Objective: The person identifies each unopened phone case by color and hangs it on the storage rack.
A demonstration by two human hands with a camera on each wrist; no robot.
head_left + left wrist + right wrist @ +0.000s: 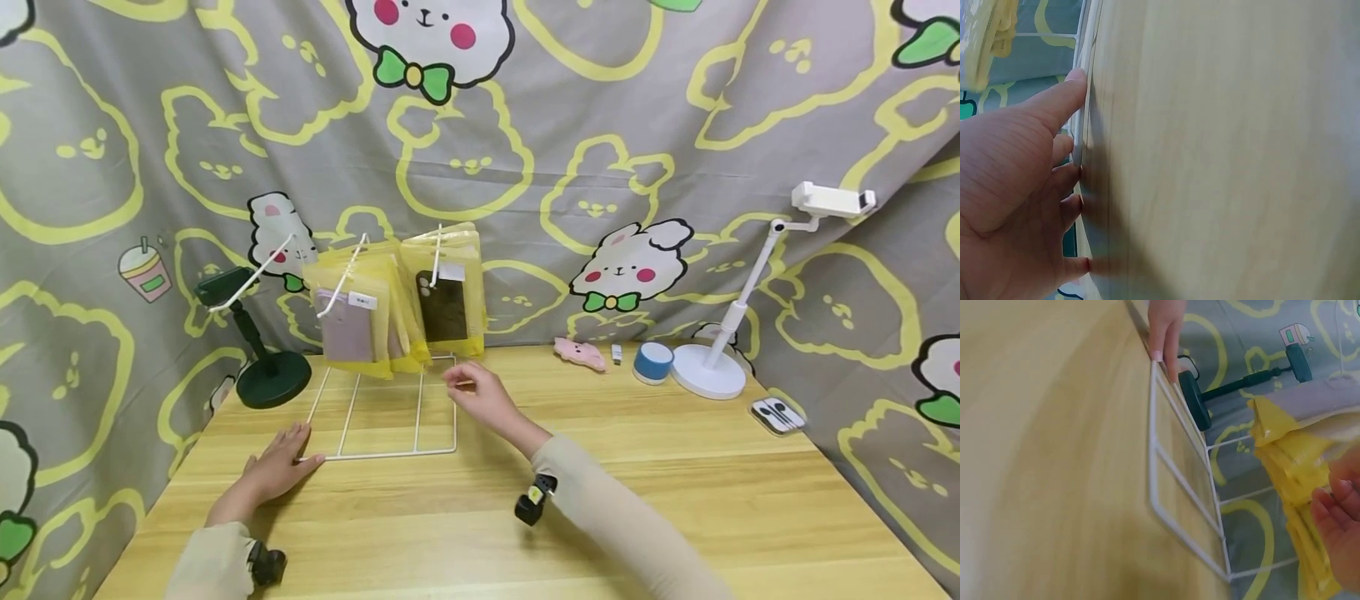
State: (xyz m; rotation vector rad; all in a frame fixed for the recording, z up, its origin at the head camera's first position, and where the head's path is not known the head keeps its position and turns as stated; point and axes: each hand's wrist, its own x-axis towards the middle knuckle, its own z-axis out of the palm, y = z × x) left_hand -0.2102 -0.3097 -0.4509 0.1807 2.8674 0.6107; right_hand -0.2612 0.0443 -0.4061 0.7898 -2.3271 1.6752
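A white wire display rack (397,455) stands on the table, its hooks pointing forward. Yellow-edged clear bags hang from two hooks: one group shows a purple phone case (347,329) in front, the other a dark phone case (444,310). My left hand (277,462) rests at the front left corner of the rack's base, thumb on the wire and fingers spread on the table. Just below and right of the bags, my right hand (483,396) hovers with loosely bent fingers; nothing shows in it. In the right wrist view that hand (1341,519) appears beside the yellow bags (1291,462).
Left of the rack is a dark green phone stand (273,379). Along the back right lie a pink item (581,354), a small white piece (617,354), a blue-and-white round container (653,363), a white stand (708,372) and boxed earphones (777,415). A patterned curtain (525,167) hangs behind.
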